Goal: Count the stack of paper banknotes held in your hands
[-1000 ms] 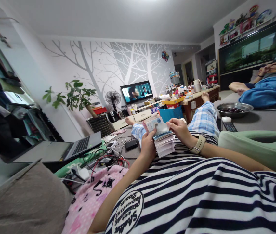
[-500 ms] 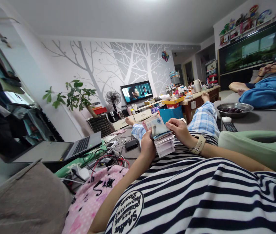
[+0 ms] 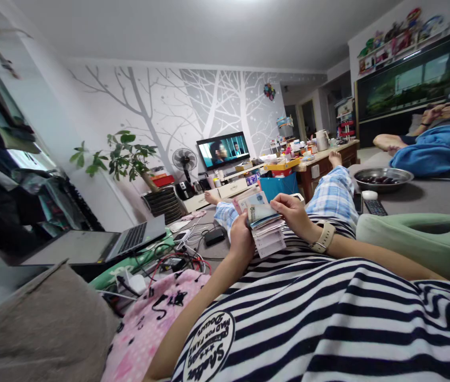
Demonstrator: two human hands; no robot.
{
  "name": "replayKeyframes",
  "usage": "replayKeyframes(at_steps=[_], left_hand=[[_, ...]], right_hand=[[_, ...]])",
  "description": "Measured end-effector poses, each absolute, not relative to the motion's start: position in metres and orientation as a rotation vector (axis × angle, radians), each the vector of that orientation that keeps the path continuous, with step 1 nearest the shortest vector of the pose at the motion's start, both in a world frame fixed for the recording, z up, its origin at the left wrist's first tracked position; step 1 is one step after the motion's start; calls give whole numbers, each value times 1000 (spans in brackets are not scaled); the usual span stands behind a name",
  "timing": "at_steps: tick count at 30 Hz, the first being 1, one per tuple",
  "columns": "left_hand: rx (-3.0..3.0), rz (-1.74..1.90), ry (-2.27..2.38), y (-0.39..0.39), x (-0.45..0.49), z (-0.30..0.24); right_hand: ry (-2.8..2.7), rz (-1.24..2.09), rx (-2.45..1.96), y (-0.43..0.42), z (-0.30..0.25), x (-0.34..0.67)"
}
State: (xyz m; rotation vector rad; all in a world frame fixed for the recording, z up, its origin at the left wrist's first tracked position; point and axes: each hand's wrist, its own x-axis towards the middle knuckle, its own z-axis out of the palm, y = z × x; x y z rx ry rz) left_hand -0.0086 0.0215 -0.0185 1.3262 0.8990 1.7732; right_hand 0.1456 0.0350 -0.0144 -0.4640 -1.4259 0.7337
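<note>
A bundle of banknotes (image 3: 269,237) is held above my lap, its lower ends fanned out in steps. My left hand (image 3: 242,237) is closed round the bundle's left side, with the thumb on top. My right hand (image 3: 294,213) pinches the right edge of the greenish top banknote (image 3: 260,212) between thumb and fingers. Behind it, pale blue and pink notes stick up at the far end. A light wristwatch (image 3: 325,236) is on my right wrist. Some fingers of my left hand are hidden beneath the notes.
To the left lie an open laptop (image 3: 131,239), tangled cables (image 3: 185,260) and a pink blanket (image 3: 157,318). At right are a metal bowl (image 3: 384,180), a remote control (image 3: 375,207) and a green cushion (image 3: 419,233). Another person's hands (image 3: 439,111) show at far right, near a blue cloth (image 3: 435,151).
Hardly anything differs. The fanned lower notes have shifted very slightly; both hands keep their places on the bundle.
</note>
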Motion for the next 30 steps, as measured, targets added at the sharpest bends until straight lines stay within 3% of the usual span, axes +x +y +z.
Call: replayKeyframes(at_steps=[30], left_hand=[[1078, 1666, 680, 13, -1, -13]], right_hand=[[-1368, 765, -543, 44, -16, 146]])
